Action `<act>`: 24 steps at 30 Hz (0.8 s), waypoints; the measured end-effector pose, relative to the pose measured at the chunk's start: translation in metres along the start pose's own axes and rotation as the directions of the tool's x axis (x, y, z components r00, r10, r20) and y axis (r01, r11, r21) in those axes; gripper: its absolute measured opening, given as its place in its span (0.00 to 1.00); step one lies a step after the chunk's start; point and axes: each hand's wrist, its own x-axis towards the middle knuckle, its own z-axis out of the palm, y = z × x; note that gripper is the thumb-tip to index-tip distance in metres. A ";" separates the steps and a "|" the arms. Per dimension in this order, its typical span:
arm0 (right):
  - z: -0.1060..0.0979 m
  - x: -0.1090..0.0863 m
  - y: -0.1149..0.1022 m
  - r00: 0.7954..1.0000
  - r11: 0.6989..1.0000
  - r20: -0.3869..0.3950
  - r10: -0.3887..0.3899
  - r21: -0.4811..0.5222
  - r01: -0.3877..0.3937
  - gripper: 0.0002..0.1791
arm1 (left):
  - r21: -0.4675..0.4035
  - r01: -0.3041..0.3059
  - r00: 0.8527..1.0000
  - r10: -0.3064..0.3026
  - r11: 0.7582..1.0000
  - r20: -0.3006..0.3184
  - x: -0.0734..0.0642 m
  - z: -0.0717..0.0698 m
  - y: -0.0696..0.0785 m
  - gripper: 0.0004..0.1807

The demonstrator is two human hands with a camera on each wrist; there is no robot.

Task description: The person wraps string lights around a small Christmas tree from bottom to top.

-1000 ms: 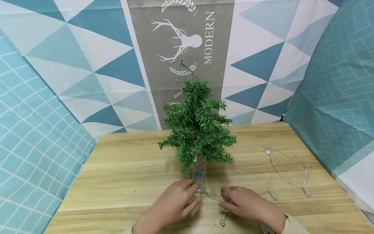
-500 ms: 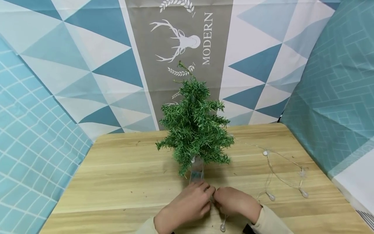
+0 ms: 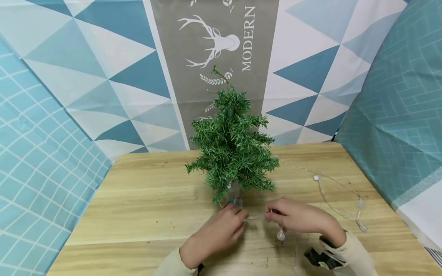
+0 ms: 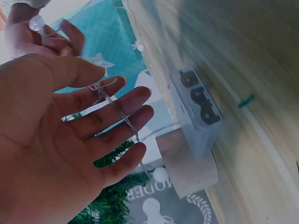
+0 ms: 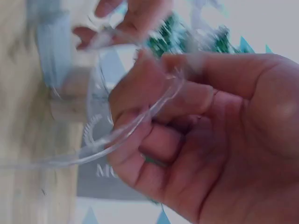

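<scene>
String lights [image 3: 255, 217] stretch between the two hands in front of the artificial pine tree [image 3: 231, 145], with another stretch lying on the wood-grain table [image 3: 138, 214] to its right. The left hand [image 3: 221, 232] pinches a twisted bit of wire between thumb and forefinger, its other fingers spread near the battery box [image 4: 195, 119]; the right hand [image 3: 302, 216], fingers curled, pinches the wire above a dangling clear bulb [image 3: 281, 235]

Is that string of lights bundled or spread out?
Spread out: the string of lights loops over the table beside the tree; a stretch runs between the left hand and right hand.
</scene>
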 end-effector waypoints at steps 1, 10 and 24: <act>-0.004 -0.003 0.001 1.000 1.000 0.001 0.004 0.026 -0.004 0.17 | 0.010 0.010 1.000 -0.010 1.000 -0.007 0.000 -0.001 -0.001 0.05; -0.031 -0.021 0.007 0.998 0.981 -0.030 -0.046 0.188 0.051 0.19 | -0.041 0.011 0.986 -0.017 0.999 -0.165 0.005 -0.004 -0.007 0.04; -0.039 -0.035 -0.001 0.964 0.897 -0.129 -0.231 0.355 0.263 0.10 | -0.279 -0.020 0.968 -0.051 0.960 -0.244 0.010 -0.006 0.005 0.13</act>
